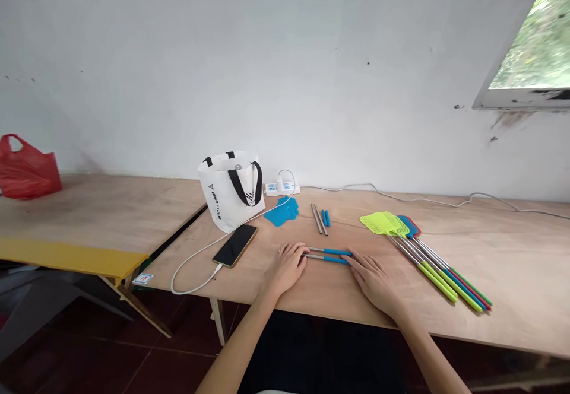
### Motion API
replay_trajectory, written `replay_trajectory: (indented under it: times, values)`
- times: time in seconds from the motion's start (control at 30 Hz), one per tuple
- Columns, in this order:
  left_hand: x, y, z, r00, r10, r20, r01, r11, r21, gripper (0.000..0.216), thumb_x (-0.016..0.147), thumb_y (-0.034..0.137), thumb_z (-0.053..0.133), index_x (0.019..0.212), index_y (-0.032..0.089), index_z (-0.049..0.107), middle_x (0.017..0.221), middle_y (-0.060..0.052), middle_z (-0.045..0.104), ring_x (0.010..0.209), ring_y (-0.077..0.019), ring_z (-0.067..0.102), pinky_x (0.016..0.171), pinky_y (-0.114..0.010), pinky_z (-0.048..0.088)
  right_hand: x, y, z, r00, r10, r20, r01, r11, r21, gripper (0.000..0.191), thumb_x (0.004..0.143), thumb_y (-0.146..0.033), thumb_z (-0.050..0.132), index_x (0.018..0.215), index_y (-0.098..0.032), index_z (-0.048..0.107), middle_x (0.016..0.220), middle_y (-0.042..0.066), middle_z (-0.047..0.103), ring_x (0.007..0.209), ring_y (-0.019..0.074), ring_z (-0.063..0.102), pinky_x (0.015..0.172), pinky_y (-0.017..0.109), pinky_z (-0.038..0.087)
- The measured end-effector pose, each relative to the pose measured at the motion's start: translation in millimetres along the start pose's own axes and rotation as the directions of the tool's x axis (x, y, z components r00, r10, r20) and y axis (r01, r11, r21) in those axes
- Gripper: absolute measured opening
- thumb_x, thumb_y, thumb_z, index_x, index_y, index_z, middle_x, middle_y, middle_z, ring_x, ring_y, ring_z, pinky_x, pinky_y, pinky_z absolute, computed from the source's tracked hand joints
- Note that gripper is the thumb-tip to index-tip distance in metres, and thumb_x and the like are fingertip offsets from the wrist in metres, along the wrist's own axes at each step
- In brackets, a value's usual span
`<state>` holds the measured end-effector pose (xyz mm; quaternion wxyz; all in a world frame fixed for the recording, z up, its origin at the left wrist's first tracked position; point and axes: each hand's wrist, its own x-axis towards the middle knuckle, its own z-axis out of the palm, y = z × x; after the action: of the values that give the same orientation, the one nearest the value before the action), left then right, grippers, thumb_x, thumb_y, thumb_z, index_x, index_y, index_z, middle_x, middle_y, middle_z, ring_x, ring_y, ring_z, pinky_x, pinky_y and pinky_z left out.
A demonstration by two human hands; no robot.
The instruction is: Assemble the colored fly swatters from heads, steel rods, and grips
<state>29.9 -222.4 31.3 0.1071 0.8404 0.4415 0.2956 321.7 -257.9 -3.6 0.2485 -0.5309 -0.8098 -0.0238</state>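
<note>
Two thin metal rods with blue handles [337, 252] lie side by side on the wooden table, between my hands. The fingertips of my left hand [290, 266] touch the bare metal ends. My right hand [371, 276] lies with stretched fingers against the ends of the blue handles. Both hands rest palm down on the tabletop, not wrapped round the rods. Beyond them lie loose metal rods [319, 220] and short blue handles [326, 218]. Blue fly swatter heads [281, 211] are piled to the left of these.
Several fly swatters [425, 257] with yellow, blue and red heads lie at right. A phone [236, 244] charges by a white cable at left. Behind it stand a white tote bag [227, 195] and a power strip [282, 188]. A red plastic bag [29, 168] sits on the adjoining table.
</note>
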Motion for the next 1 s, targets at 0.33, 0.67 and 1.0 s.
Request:
replay_trajectory:
  times: [0.33,0.67,1.0]
  values:
    - [0,-2,2,0.993,-0.106,-0.055,0.110,0.991,0.079,0.017,0.096,0.026,0.056,0.113,0.023,0.055,0.131,-0.009,0.062,0.132,-0.0274,0.053,0.115,-0.052,0.033,-1,1,-3,0.999,0.029,0.025,-0.029,1.000,0.000,0.044,0.105,-0.036,0.034,0.145,-0.037,0.051,0.148,0.003,0.056,0.137,0.0222,0.052,0.118,0.053,0.036]
    - [-5,-40,-21,0.989,-0.148,0.016,0.148,0.988,-0.034,0.040,0.096,0.034,0.054,0.135,0.025,0.051,0.148,-0.011,0.053,0.140,-0.0287,0.047,0.117,-0.048,0.037,0,0,-5,0.998,0.057,0.026,-0.058,0.998,0.033,0.044,0.106,-0.038,0.030,0.143,-0.036,0.053,0.149,0.003,0.056,0.138,0.0224,0.051,0.118,0.054,0.034]
    - [-3,-49,-12,0.980,-0.188,-0.064,0.184,0.981,-0.061,0.024,0.091,0.011,0.043,0.111,0.022,0.051,0.130,-0.012,0.062,0.125,-0.0260,0.057,0.108,-0.047,0.046,0,-3,-6,0.998,0.069,-0.011,-0.069,0.996,0.062,0.033,0.106,-0.036,0.033,0.131,-0.030,0.054,0.139,0.006,0.063,0.130,0.0217,0.058,0.116,0.053,0.036]
